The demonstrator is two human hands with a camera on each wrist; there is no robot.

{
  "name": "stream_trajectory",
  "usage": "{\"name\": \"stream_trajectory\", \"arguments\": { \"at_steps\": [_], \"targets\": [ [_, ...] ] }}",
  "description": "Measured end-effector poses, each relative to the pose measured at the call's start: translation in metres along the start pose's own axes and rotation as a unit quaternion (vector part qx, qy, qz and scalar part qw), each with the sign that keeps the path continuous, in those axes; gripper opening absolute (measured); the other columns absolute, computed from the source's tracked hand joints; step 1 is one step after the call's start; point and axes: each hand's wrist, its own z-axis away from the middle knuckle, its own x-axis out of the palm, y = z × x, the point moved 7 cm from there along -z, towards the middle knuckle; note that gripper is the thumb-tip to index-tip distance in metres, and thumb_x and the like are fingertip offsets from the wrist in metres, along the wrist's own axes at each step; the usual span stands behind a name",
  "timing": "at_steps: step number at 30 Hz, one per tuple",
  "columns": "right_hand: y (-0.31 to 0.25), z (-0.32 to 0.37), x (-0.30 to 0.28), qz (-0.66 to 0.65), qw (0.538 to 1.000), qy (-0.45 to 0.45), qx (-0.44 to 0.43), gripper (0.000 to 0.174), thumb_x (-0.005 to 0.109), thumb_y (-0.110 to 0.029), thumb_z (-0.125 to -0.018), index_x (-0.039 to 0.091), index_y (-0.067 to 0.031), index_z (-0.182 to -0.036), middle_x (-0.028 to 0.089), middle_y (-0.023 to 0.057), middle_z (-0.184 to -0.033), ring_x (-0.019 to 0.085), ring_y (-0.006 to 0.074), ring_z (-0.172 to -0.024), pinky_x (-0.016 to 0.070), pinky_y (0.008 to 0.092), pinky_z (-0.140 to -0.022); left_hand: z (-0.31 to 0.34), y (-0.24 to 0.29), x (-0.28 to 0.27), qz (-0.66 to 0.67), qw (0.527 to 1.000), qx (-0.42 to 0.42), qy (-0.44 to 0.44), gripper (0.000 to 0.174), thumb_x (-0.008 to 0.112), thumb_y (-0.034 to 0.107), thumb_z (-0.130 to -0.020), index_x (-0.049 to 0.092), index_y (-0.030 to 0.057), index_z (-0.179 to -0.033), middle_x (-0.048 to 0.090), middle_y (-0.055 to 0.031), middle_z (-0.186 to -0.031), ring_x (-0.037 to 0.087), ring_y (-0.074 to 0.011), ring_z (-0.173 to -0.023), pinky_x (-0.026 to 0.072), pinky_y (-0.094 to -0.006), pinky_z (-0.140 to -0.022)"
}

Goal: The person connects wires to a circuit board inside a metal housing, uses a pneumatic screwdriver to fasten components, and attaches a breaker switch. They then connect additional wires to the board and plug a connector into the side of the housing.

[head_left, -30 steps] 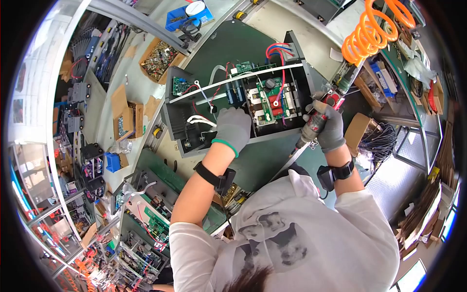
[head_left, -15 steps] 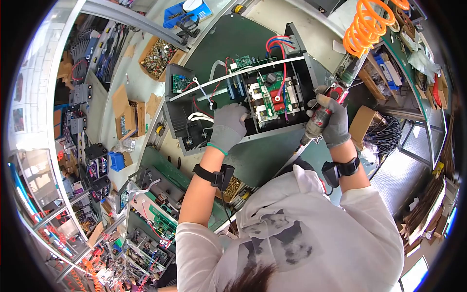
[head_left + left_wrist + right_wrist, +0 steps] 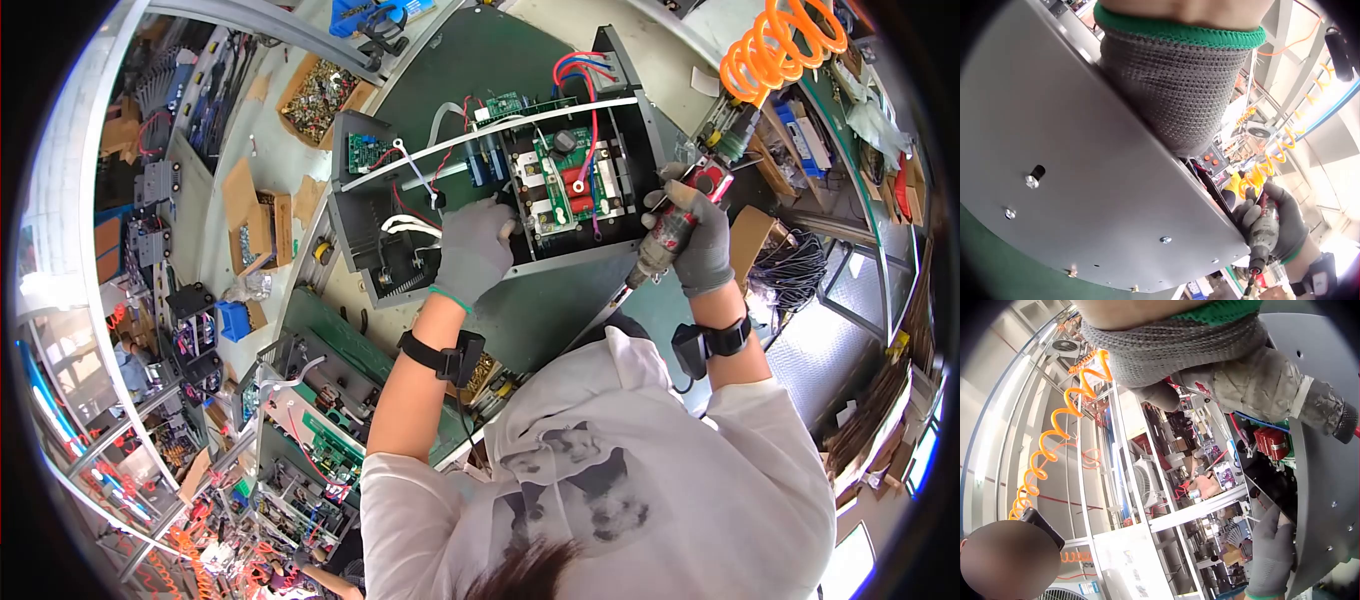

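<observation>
Left hand [image 3: 475, 250]: reaches over chassis [image 3: 570, 262] near wall, left of circuit board [image 3: 560, 185]; fingertips hidden, grip unclear.
Right hand [image 3: 695, 245]: fingers wrapped round screwdriver [image 3: 668, 235], just right of chassis.
Screwdriver axis: tilted, bit pointing near-left.

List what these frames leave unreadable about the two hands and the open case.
Fingers of the left hand: the glove's back covers them in the head view; the case wall blocks them in the left wrist view.
Bit tip of the screwdriver gripped by the right hand: cut off by the frame edge in both wrist views, too thin in the head view.
Markings on the circuit board: too small, head view.
</observation>
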Motion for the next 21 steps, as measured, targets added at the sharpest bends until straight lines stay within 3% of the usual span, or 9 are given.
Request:
{"name": "stream_trajectory", "arguments": {
  "at_steps": [3,5,12,15,18,21],
  "targets": [
    [0.000,0.000,0.002,0.004,1.000,-0.008,-0.001,0.029,0.062,-0.009,-0.074,0.057,0.0011,-0.101,0.058,0.0095,-0.079,0.061,0.0179,-0.068,0.0539,0.0301,-0.057,-0.002,-0.002,0.007,-0.054,0.998,-0.007,-0.038,0.003,0.057,0.006,-0.073,0.058,0.0055,-0.076,0.056,-0.0123,-0.075,0.056,-0.0333,-0.076,0.0415,-0.0453,-0.062],
    [0.001,0.000,-0.001,0.001,1.000,0.003,-0.001,0.029,0.062,-0.010,-0.075,0.057,0.0007,-0.102,0.058,0.0094,-0.080,0.061,0.0179,-0.069,0.0538,0.0303,-0.057,-0.003,-0.011,0.018,-0.081,0.989,-0.064,-0.109,0.005,0.056,0.010,-0.073,0.060,0.0097,-0.075,0.059,-0.0075,-0.083,0.059,-0.0287,-0.084,0.0410,-0.0441,-0.068],
    [-0.002,0.000,0.012,-0.034,0.997,-0.069,0.001,0.027,0.060,-0.009,-0.075,0.056,-0.0007,-0.100,0.059,0.0098,-0.084,0.062,0.0209,-0.072,0.0538,0.0327,-0.060,-0.004,-0.018,0.023,-0.074,0.981,-0.090,-0.154,0.011,0.053,0.012,-0.075,0.063,0.0096,-0.079,0.059,-0.0084,-0.085,0.060,-0.0291,-0.084,0.0425,-0.0451,-0.071],
    [-0.022,0.013,0.046,-0.052,0.988,-0.141,-0.040,0.028,0.060,-0.010,-0.074,0.055,-0.0007,-0.100,0.060,0.0116,-0.086,0.063,0.0237,-0.074,0.0538,0.0351,-0.063,-0.003,-0.020,0.024,-0.055,0.980,-0.103,-0.161,0.014,0.052,0.013,-0.077,0.065,0.0103,-0.083,0.061,-0.0090,-0.088,0.061,-0.0296,-0.087,0.0435,-0.0447,-0.074],
    [-0.045,0.020,0.082,-0.080,0.962,-0.206,-0.162,0.031,0.060,-0.011,-0.074,0.054,-0.0005,-0.102,0.062,0.0134,-0.085,0.063,0.0262,-0.075,0.0537,0.0375,-0.068,-0.006,-0.020,0.025,-0.049,0.970,-0.113,-0.207,0.018,0.051,0.014,-0.078,0.066,0.0115,-0.088,0.062,-0.0097,-0.092,0.061,-0.0306,-0.089,0.0432,-0.0442,-0.077],
    [-0.039,0.015,0.102,-0.066,0.946,-0.217,-0.232,0.024,0.059,-0.004,-0.076,0.054,-0.0009,-0.100,0.062,0.0140,-0.087,0.064,0.0250,-0.076,0.0534,0.0369,-0.069,-0.005,-0.022,0.027,-0.036,0.966,-0.128,-0.222,0.019,0.051,0.014,-0.079,0.066,0.0120,-0.090,0.063,-0.0108,-0.094,0.061,-0.0315,-0.091,0.0422,-0.0452,-0.079]
  ]
}}
